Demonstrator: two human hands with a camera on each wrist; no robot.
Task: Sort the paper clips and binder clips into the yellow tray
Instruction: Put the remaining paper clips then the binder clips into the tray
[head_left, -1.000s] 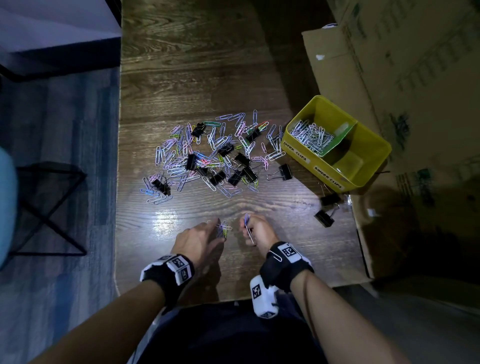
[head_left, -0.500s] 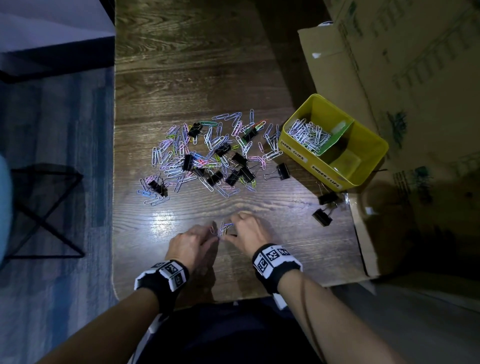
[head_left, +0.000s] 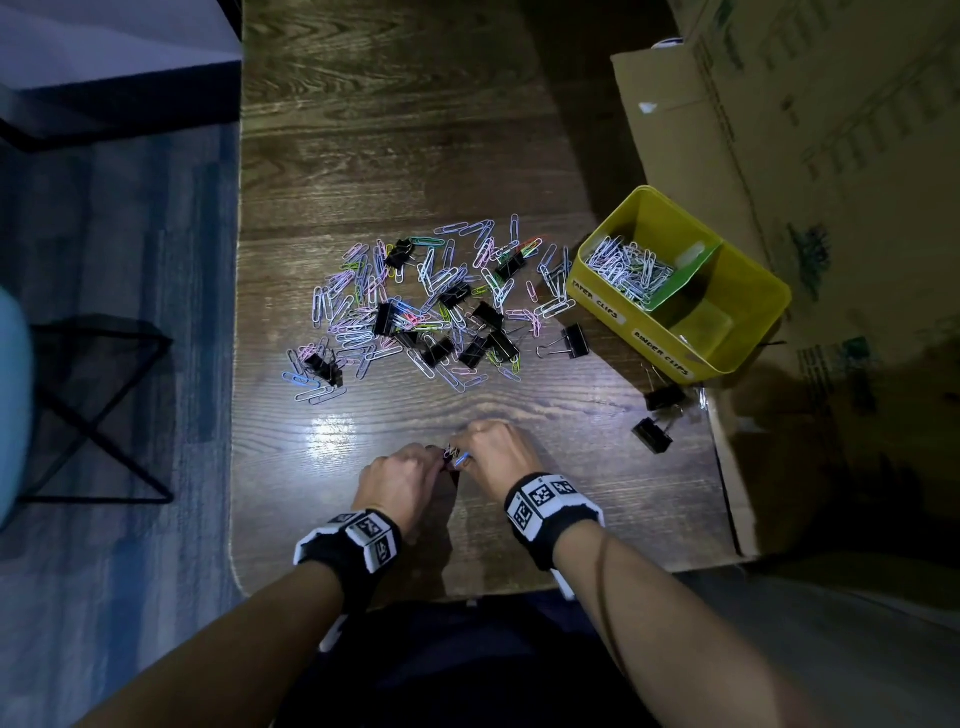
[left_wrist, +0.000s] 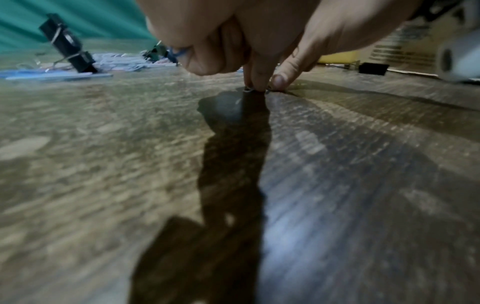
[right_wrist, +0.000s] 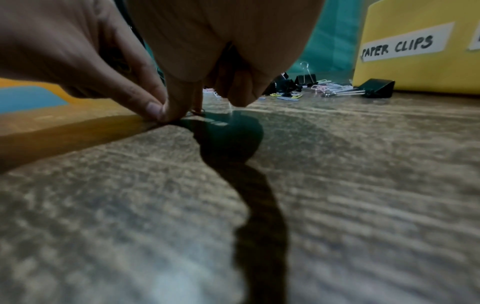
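Both hands meet near the table's front edge over a small bunch of paper clips (head_left: 453, 457). My left hand (head_left: 436, 463) has its fingers curled and its tips pinch the bunch against the wood; the left wrist view shows those tips (left_wrist: 255, 85) pressed down. My right hand (head_left: 468, 453), knuckles up, pinches the same bunch from the right (right_wrist: 182, 109). A mixed pile (head_left: 426, 306) of coloured paper clips and black binder clips lies mid-table. The yellow tray (head_left: 589, 291) stands at the right; its "PAPER CLIPS" section holds silvery clips (head_left: 628, 267).
Three loose binder clips lie near the tray (head_left: 574, 340), (head_left: 665, 397), (head_left: 652, 435). Cardboard boxes (head_left: 805, 156) crowd the table's right side behind the tray. A green divider (head_left: 685, 270) splits the tray. A black frame (head_left: 93, 410) stands on the floor at left.
My right hand, which held a few clips palm-up, turned knuckles-up and moved left to the left hand. Both hands closed in on the small bunch.
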